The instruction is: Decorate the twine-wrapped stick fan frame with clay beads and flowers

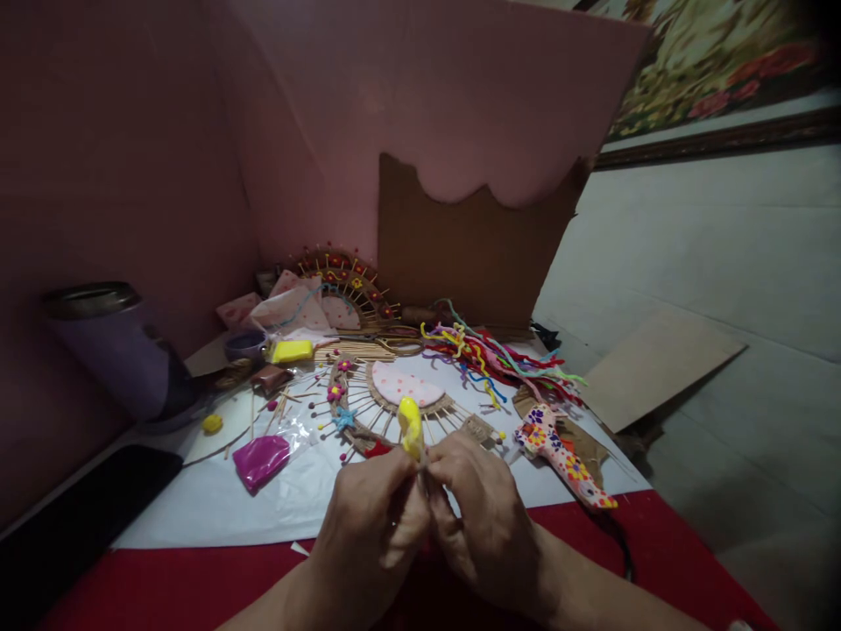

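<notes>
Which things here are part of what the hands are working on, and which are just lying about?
In hand: yellow clay piece, pinched by left hand and right hand; stick-and-clay wheel just behind.

Lying about: magenta clay bag, pipe cleaners, flowered glue gun, purple tumbler, scissors.

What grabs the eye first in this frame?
Both hands, left hand and right hand, pinch a yellow clay piece at bottom centre. Behind it lies a half-round stick fan on white paper. A tangle of coloured cords sits to the right.
</notes>
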The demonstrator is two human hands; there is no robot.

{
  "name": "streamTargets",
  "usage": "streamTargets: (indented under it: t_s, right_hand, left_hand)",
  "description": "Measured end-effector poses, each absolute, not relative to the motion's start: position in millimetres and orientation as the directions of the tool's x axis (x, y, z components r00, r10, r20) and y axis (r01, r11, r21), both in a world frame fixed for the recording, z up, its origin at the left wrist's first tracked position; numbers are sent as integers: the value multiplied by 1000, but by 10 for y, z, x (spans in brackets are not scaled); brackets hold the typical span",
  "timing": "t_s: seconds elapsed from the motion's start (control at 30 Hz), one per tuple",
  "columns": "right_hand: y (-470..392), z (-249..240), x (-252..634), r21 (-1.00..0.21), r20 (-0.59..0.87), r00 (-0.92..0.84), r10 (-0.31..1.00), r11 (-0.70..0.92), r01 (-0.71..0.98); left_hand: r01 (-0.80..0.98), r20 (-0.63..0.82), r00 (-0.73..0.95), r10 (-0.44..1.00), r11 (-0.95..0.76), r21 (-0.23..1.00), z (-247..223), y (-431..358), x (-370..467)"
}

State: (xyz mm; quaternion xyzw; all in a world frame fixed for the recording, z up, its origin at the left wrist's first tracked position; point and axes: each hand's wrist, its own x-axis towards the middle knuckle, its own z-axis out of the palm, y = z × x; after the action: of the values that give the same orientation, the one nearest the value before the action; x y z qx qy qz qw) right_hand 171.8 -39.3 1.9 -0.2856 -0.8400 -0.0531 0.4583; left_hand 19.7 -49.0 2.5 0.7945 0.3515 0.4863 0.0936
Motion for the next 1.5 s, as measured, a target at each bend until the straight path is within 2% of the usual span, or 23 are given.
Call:
streamTargets:
  t_s: [0.1, 0.2, 0.27, 0.33, 0.4, 0.5, 0.6, 0.7, 0.77, 0.83, 0.9, 0.97, 1.03, 1.1, 1.17, 1.27, 1.4, 1.5]
  right_hand:
    - [-367, 8, 1701, -244, 790, -332, 515, 761, 600]
    - [-337, 15, 1718, -333, 768, -267, 583, 718, 611]
    - [-335, 24, 1728, -378, 771, -238, 591, 725, 576]
    - [-345, 35, 1732, -388, 782, -252, 570, 763, 517]
    - [-360, 47, 1728, -356, 787, -310, 534, 803, 478]
    - [-382, 59, 1709, -330, 779, -351, 520, 815, 475]
    - [-387, 62, 1691, -405, 773, -292, 563, 793, 455]
    - [-361, 67, 1701, -498, 746, -261, 612, 774, 392]
    - [-332, 73, 1724, -550, 731, -245, 637, 762, 343]
    - [-307, 76, 1748, -604, 711, -217, 669, 739, 300]
    - [-291, 78, 1765, -653, 681, -203, 703, 710, 264]
    - [-284, 77, 1770, -681, 659, -214, 721, 693, 236]
    - [-278, 78, 1768, -691, 651, -232, 723, 691, 213]
    - [-266, 81, 1764, -710, 635, -242, 734, 678, 193]
    - [-247, 87, 1761, -743, 595, -268, 758, 646, 175]
    - [-224, 96, 1760, -786, 519, -333, 787, 593, 177]
    - [-237, 83, 1756, -767, 514, -325, 794, 595, 239]
    - [-254, 51, 1756, -775, 530, -312, 789, 599, 201]
  left_hand:
    - [430, 616, 213, 758, -639, 638, 36, -478, 206]
    - [362, 413, 182, 892, -452, 815, 76, -465, 214]
    - [304, 317, 178, 932, -358, 883, 104, -460, 219]
    - [268, 303, 173, 937, -341, 901, 121, -460, 221]
    - [280, 347, 177, 921, -385, 879, 123, -465, 219]
    - [354, 487, 241, 839, -543, 761, 97, -475, 211]
    - [407, 591, 334, 734, -678, 612, 52, -479, 199]
    - [453, 636, 375, 675, -732, 509, 31, -482, 175]
    - [481, 690, 358, 629, -757, 441, 50, -484, 148]
    - [503, 766, 260, 588, -759, 412, 90, -481, 114]
    - [506, 809, 94, 580, -728, 462, 133, -462, 82]
    - [435, 734, -14, 679, -657, 616, 158, -426, 62]
    - [238, 515, 38, 856, -508, 828, 162, -383, 55]
    - [31, 278, 184, 943, -289, 957, 152, -345, 59]
    - [-73, 154, 228, 961, -141, 987, 143, -325, 67]
    - [-116, 95, 168, 981, -76, 990, 133, -327, 83]
    - [-51, 115, 148, 982, -108, 993, 108, -343, 103]
    - [8, 192, 100, 976, -193, 981, 122, -317, 63]
